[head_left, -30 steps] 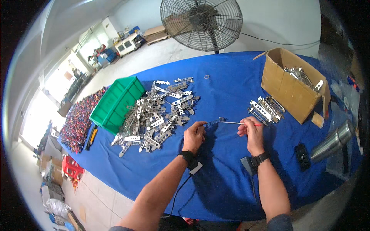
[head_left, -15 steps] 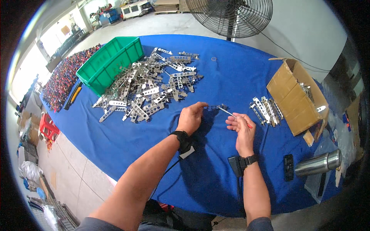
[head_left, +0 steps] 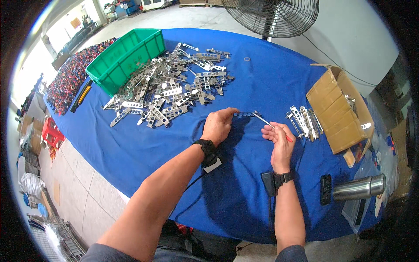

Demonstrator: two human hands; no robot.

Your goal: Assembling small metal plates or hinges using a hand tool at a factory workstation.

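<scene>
The left hand (head_left: 219, 124) pinches a perforated metal strip (head_left: 245, 114) by its left end, over the blue surface (head_left: 139, 157) between its near and far edges. The right hand (head_left: 280, 142) grasps a slim red-ended rod (head_left: 264, 120), its tip by the strip's right end, contact hard to tell.

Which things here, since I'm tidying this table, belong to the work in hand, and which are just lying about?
In the work:
metal strip, in the left hand
red-ended tool, in the right hand
loose pile of metal parts
likely the smaller stack and cardboard box

Seemingly just lying about:
steel flask
black gadget
small ring
</scene>
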